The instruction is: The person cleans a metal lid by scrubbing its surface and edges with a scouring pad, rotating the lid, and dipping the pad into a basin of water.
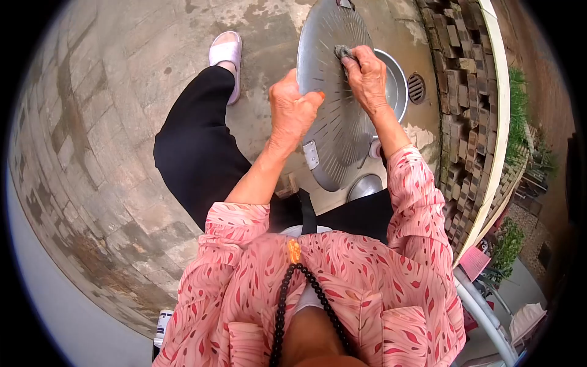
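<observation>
A large round metal steamer tray (330,131) with rows of narrow slots stands steeply tilted in front of me. My left hand (293,110) is closed around its left rim, the thumb on the slotted face. My right hand (367,76) is closed on a grey scouring pad (342,52) and presses it against the upper part of the tray. A small metal handle plate (310,155) sits near the tray's lower left edge. Partly hidden behind the tray and my right hand is a round metal basin (398,82).
A shiny metal bowl or lid (365,186) lies on the floor below the tray. A drain grate (416,88) is set in the wet paving by the basin. A rough brick wall (461,116) runs along the right. My slippered foot (226,52) rests at upper left.
</observation>
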Demonstrator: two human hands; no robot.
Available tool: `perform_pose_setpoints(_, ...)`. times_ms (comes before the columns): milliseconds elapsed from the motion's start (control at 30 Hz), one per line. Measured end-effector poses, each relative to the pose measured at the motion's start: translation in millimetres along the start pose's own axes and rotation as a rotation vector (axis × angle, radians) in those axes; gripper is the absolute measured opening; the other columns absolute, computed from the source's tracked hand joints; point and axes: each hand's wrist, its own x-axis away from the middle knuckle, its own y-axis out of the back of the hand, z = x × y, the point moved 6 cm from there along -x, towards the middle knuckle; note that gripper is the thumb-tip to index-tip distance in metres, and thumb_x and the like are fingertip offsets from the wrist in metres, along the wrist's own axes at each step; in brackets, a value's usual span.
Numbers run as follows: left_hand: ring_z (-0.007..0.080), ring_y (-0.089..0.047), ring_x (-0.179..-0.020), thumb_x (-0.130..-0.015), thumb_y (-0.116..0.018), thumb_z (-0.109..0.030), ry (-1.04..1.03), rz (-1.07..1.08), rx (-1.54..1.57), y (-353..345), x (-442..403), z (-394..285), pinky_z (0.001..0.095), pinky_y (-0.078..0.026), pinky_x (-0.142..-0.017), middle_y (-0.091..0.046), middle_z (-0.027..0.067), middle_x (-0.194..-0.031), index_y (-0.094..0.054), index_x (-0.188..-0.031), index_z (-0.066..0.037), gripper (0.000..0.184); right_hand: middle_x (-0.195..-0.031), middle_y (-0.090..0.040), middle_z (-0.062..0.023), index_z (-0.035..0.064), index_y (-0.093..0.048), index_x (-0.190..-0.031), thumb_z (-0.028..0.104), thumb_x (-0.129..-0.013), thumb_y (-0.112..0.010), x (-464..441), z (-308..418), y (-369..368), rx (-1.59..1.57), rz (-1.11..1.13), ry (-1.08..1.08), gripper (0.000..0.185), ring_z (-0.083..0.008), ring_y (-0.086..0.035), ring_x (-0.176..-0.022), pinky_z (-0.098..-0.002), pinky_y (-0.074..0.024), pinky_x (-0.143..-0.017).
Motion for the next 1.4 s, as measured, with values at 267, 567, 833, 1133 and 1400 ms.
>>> perform_pose_setpoints(267, 0.0082, -0.053, -0.069, -0.069, -0.060, 0.000, 0.071, -0.017, 0.027, 1, 6, 2, 0.0242, -0.045, -0.064, -0.061, 0.0005, -0.077, -0.060, -0.092, 0.003, 0.024, -0.080, -0.059, -0.0158, 0.0009, -0.058, -0.082, 0.005, -0.077, -0.062, 27, 36, -6, -0.261, -0.188, 0.026, 0.008, -0.0368, -0.060, -0.071, -0.0413, -0.0472, -0.063)
perform_pose_setpoints(567, 0.0067, -0.052, -0.069, -0.070, -0.058, 0.002, 0.064, 0.033, 0.023, -10, 7, 2, 0.0227, -0.044, -0.062, -0.059, -0.0006, -0.076, -0.058, -0.089, 0.001, 0.018, -0.083, -0.059, -0.0126, 0.0007, -0.060, -0.084, 0.004, -0.076, -0.062, -3, 50, 2, -0.353, -0.077, 0.215, 0.009, -0.0325, -0.061, -0.075, -0.0378, -0.0494, -0.065)
perform_pose_setpoints(833, 0.0075, -0.054, -0.072, -0.071, -0.060, 0.001, 0.095, -0.006, 0.061, -7, 8, 0, 0.0227, -0.045, -0.065, -0.062, 0.0018, -0.081, -0.060, -0.091, 0.002, 0.020, -0.086, -0.060, -0.0151, 0.0021, -0.059, -0.087, 0.005, -0.077, -0.061, -2, 36, 0, -0.323, -0.011, 0.197, 0.010, -0.0363, -0.060, -0.078, -0.0403, -0.0481, -0.067)
perform_pose_setpoints(1133, 0.0079, -0.053, -0.071, -0.071, -0.060, 0.003, 0.095, -0.032, 0.022, -4, 13, 2, 0.0221, -0.044, -0.065, -0.061, 0.0018, -0.082, -0.060, -0.092, 0.003, 0.021, -0.086, -0.061, -0.0171, 0.0023, -0.058, -0.086, 0.012, -0.079, -0.061, 6, 31, -15, -0.375, -0.251, 0.001, 0.012, -0.0395, -0.060, -0.079, -0.0447, -0.0467, -0.069)
perform_pose_setpoints(1400, 0.0062, -0.050, -0.076, -0.084, -0.062, -0.007, 0.047, -0.057, 0.083, -6, 10, 9, 0.0220, -0.041, -0.069, -0.060, 0.0002, -0.086, -0.060, -0.096, 0.002, 0.015, -0.084, -0.060, -0.0158, 0.0032, -0.057, -0.084, 0.012, -0.078, -0.061, 37, 11, -14, -0.229, -0.367, -0.170, 0.012, -0.0381, -0.061, -0.074, -0.0463, -0.0477, -0.064)
